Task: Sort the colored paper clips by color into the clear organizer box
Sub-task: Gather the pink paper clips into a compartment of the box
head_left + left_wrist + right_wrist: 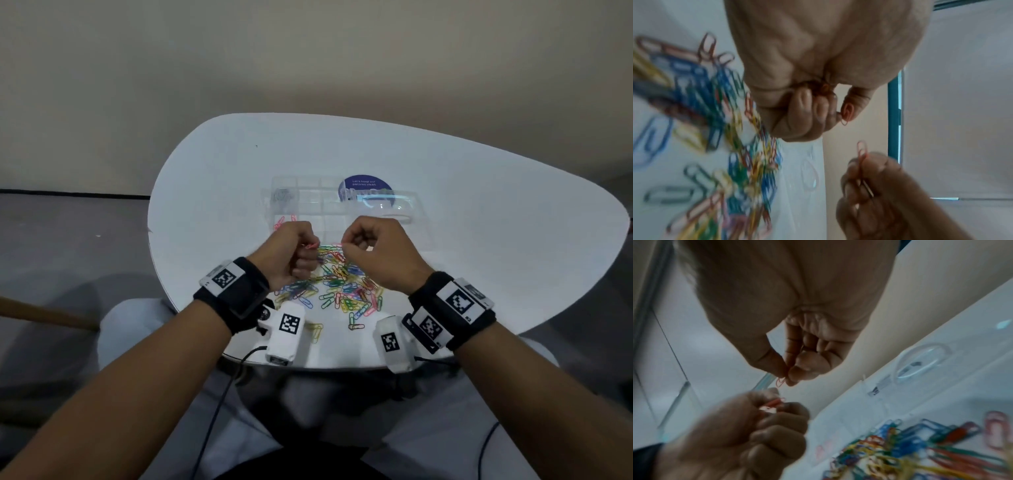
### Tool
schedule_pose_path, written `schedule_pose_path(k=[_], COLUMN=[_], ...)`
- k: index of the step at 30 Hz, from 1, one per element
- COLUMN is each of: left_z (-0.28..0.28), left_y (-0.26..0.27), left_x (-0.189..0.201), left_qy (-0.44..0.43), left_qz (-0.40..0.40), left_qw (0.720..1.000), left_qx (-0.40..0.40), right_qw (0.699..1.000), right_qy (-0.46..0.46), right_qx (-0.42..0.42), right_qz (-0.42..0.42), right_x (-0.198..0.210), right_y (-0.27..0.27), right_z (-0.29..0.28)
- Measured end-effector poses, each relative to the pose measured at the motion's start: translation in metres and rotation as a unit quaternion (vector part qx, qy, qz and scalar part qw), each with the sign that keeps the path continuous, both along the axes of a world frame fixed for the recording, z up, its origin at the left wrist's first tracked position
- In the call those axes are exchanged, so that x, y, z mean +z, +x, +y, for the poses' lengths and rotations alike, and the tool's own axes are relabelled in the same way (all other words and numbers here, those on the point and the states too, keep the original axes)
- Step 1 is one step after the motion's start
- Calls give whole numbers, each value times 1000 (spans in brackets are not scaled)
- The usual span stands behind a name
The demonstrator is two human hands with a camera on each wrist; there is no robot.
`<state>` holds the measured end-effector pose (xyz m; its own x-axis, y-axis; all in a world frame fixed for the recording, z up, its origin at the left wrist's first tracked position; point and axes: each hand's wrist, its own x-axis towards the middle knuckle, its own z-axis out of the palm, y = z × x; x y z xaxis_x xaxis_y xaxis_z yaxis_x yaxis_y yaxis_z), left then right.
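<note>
A loose pile of colored paper clips lies on the white table just in front of my hands. Behind it stands the clear organizer box, with pink clips in a near-left compartment and grey clips in a far-left one. My left hand is curled above the pile and holds pink clips in its fingers. My right hand pinches one pink clip between thumb and forefinger, close to the left hand. Both hands hover above the table.
The box's clear lid lies open to the right, over a round blue sticker. A few yellow clips lie apart near the table's front edge. Floor shows beyond the rounded left edge.
</note>
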<state>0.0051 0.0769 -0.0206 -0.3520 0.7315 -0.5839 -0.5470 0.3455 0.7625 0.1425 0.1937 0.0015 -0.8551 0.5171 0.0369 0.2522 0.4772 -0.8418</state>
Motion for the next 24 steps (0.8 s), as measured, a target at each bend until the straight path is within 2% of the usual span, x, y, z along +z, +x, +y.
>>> schedule_pose_path(k=[2, 4, 7, 11, 13, 15, 16, 18, 20, 24], left_z=[5, 10, 19, 24, 24, 23, 21, 17, 14, 11], left_y=[9, 22, 37, 43, 45, 47, 48, 50, 55, 62], left_x=[2, 0, -7, -14, -18, -19, -21, -25, -29, -31], left_qy=[46, 83, 101, 66, 13, -34, -52, -72, -77, -99], left_qz=[-110, -169, -196, -180, -100, 58, 166, 340, 412, 496], left_qw=[993, 981, 975, 981, 995, 996, 980, 916, 872, 823], left_qx=[-18, -37, -34, -14, -5, -50, -97, -198, -254, -257], right_qw=[999, 999, 997, 999, 993, 979, 972, 963, 962, 960], right_qy=[-14, -8, 21, 37, 81, 109, 112, 108, 98, 88], right_qx=[13, 42, 75, 4, -6, 22, 34, 35, 19, 21], right_qz=[29, 15, -28, -27, -86, -171, -203, -243, -254, -265], right_x=[11, 17, 16, 1, -11, -24, -30, -38, -42, -41], right_y=[-1, -2, 5, 27, 42, 57, 62, 68, 68, 67], right_z=[-6, -11, -13, 7, 19, 21, 20, 16, 15, 19])
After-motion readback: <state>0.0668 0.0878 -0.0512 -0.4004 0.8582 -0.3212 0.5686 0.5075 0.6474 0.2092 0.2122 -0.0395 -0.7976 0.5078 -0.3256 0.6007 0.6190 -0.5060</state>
